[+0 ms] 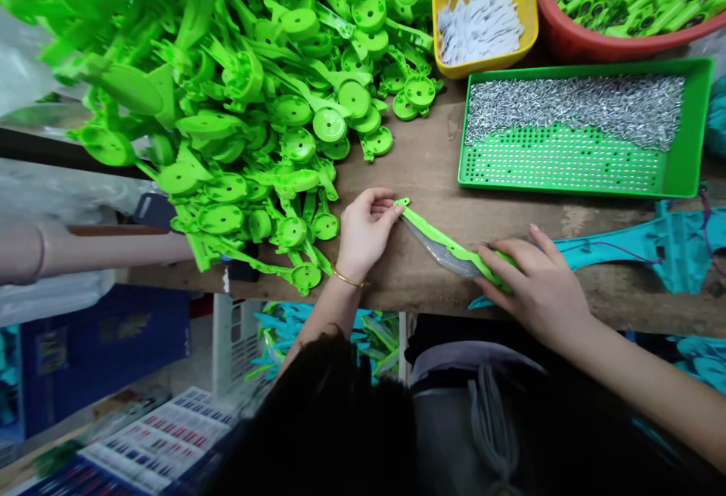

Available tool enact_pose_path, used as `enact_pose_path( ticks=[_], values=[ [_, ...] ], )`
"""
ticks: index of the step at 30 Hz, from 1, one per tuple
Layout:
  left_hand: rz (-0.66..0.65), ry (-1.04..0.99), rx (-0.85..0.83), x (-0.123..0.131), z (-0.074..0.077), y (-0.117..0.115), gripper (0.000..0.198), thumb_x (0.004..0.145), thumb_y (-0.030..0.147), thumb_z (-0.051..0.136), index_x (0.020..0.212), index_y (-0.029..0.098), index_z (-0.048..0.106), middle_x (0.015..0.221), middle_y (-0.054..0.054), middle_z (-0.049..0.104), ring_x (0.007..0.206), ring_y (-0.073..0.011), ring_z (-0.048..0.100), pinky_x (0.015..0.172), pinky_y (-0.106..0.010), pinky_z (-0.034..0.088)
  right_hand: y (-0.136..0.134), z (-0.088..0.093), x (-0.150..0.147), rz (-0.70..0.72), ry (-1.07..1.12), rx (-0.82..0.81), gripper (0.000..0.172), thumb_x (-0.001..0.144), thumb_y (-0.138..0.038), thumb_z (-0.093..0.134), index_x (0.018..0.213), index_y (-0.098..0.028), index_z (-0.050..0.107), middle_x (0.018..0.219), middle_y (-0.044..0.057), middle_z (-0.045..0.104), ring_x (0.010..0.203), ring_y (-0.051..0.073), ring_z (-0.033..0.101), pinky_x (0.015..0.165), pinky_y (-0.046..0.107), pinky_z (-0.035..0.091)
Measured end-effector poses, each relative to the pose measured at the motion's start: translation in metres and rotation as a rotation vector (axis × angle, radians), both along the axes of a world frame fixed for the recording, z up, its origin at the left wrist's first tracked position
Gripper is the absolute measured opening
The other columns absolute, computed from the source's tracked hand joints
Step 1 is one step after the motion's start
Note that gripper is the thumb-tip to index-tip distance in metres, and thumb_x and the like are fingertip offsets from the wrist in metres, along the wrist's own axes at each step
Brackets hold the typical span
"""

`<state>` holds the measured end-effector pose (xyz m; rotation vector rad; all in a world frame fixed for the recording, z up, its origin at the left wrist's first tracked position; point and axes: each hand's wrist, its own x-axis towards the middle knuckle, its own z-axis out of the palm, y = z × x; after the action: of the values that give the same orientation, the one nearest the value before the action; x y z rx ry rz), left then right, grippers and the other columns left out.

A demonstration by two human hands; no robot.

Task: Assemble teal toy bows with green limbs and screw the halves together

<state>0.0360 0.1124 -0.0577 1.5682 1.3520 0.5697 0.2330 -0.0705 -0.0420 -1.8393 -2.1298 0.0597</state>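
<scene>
Over the near edge of the table, a long lime-green plastic part with a clear blade-shaped plastic piece along its near side is held slantwise between both hands. My left hand pinches its narrow, holed tip between thumb and fingers. My right hand is closed around the other end, fingers on top, hiding part of it. Just beyond my right fingers lies a turquoise plastic part on the wooden table. Left of my left hand is a large heap of lime-green plastic parts with round ends.
A green tray holds many small silvery metal pieces, resembling screws or rivets. Behind it are a yellow container of white slips and a red tub of green parts. A grey pipe-like bar extends in from the left.
</scene>
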Motion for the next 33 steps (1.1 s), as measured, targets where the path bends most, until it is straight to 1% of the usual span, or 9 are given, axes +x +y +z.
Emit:
enact_pose_path(
  ticks=[4,9,13,17,20,23,26,30,33],
  values=[
    [-0.046,0.014,-0.02,0.0,0.003,0.001,0.027,0.07,0.025,0.072,0.093,0.012,0.068,0.084,-0.005,0.067,0.072,-0.0128,0.061,0.071,-0.027,0.052,-0.002,-0.004,-0.001,-0.026,-0.029,0.035,0.029,0.09,-0.038,0.055,0.109,-0.017,0.062,0.104,0.008,0.069,0.094,0.019,0.064,0.11,0.047,0.029],
    [-0.125,0.065,0.008,0.0,0.012,0.007,0.032,0.066,0.027,0.076,0.095,0.013,0.071,0.083,-0.004,0.067,0.07,-0.0126,0.059,0.07,-0.027,0.05,0.0,-0.004,0.002,0.023,-0.024,0.073,0.032,0.088,-0.04,0.057,0.108,-0.015,0.062,0.101,0.008,0.07,0.09,0.019,0.064,0.106,0.042,0.035],
    [-0.114,-0.074,-0.169,-0.002,0.021,0.013,0.035,0.059,0.025,0.082,0.09,0.013,0.072,0.077,-0.003,0.068,0.069,-0.0122,0.06,0.069,-0.026,0.05,-0.003,-0.007,0.004,0.033,-0.018,0.118,0.032,0.086,-0.038,0.06,0.109,-0.015,0.061,0.1,0.009,0.069,0.092,0.019,0.063,0.105,0.042,0.037],
    [0.063,-0.47,-0.46,0.008,0.02,-0.016,0.036,0.057,0.027,0.084,0.088,0.014,0.07,0.079,-0.001,0.068,0.07,-0.0103,0.062,0.071,-0.024,0.051,-0.009,-0.014,0.004,0.02,0.003,0.166,0.032,0.084,-0.036,0.063,0.108,-0.015,0.061,0.099,0.01,0.068,0.095,0.019,0.062,0.102,0.041,0.039],
    [0.1,-0.553,-0.58,0.022,0.012,-0.055,0.038,0.058,0.025,0.084,0.091,0.015,0.067,0.081,-0.001,0.07,0.073,-0.0111,0.065,0.073,-0.023,0.052,-0.011,-0.014,0.004,0.017,0.031,0.154,0.031,0.085,-0.035,0.062,0.108,-0.014,0.06,0.099,0.011,0.067,0.096,0.019,0.06,0.102,0.042,0.038],
    [0.169,-0.555,-0.558,0.031,0.009,-0.085,0.04,0.062,0.024,0.084,0.094,0.016,0.062,0.083,-0.001,0.072,0.075,-0.0124,0.068,0.075,-0.025,0.054,-0.005,-0.004,0.005,0.039,0.085,0.072,0.034,0.088,-0.04,0.057,0.106,-0.012,0.061,0.098,0.012,0.066,0.097,0.021,0.059,0.098,0.041,0.04],
    [0.164,-0.529,-0.503,0.031,0.012,-0.094,0.038,0.066,0.025,0.082,0.095,0.016,0.06,0.084,-0.003,0.074,0.076,-0.0134,0.07,0.074,-0.025,0.056,0.012,0.011,0.004,0.014,0.116,-0.095,0.046,0.089,-0.055,0.046,0.097,-0.013,0.063,0.089,0.011,0.065,0.086,0.021,0.058,0.078,0.035,0.044],
    [0.155,-0.477,-0.423,0.028,0.018,-0.095,0.037,0.066,0.028,0.082,0.094,0.017,0.06,0.085,-0.003,0.075,0.077,-0.0158,0.072,0.073,-0.025,0.058,0.037,0.018,0.001,0.055,0.066,-0.306,0.058,0.091,-0.062,0.03,0.075,-0.016,0.061,0.071,0.006,0.061,0.068,0.019,0.057,0.059,0.03,0.034],
    [0.183,-0.408,-0.398,0.026,0.02,-0.098,0.036,0.067,0.03,0.081,0.093,0.017,0.06,0.083,-0.003,0.075,0.073,-0.0177,0.073,0.069,-0.026,0.059,0.045,0.013,0.002,0.131,0.091,-0.374,0.06,0.092,-0.062,0.026,0.076,-0.016,0.06,0.071,0.006,0.063,0.063,0.017,0.057,0.054,0.028,0.024]
  ],
)
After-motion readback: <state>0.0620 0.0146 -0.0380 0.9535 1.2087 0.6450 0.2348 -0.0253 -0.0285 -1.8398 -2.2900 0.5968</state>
